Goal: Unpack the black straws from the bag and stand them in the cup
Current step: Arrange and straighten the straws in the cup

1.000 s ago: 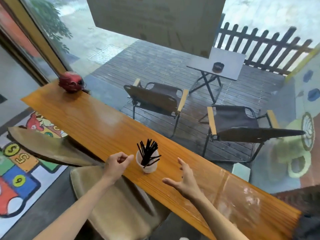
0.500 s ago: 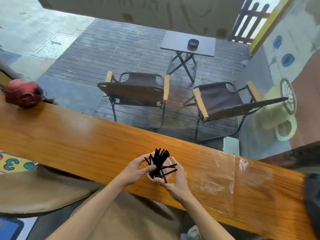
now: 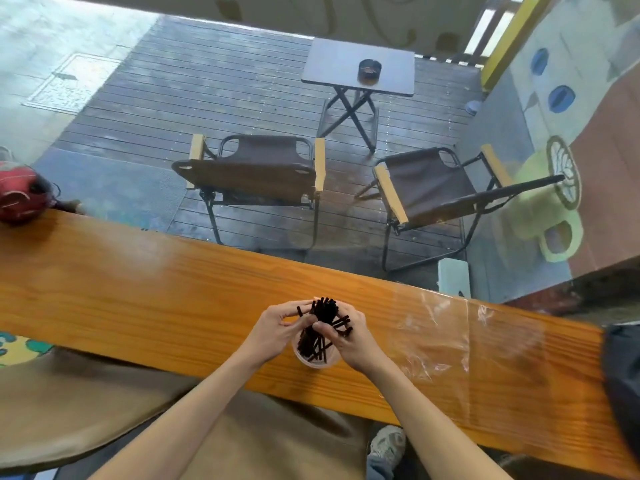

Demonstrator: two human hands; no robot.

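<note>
both hands [image 3: 277, 329] gather black straws [image 3: 320, 327] in cup [image 3: 313, 360].

The counter [image 3: 173, 292] is glossy varnished wood with clear grain. The bag [image 3: 446, 334] is thin, shiny clear plastic; the straws [image 3: 323, 315] look matt black, possibly paper.

- No text, label, brand or number can be read in this view.
- The painted window [image 3: 561, 188] shows only pictures, no words.
</note>
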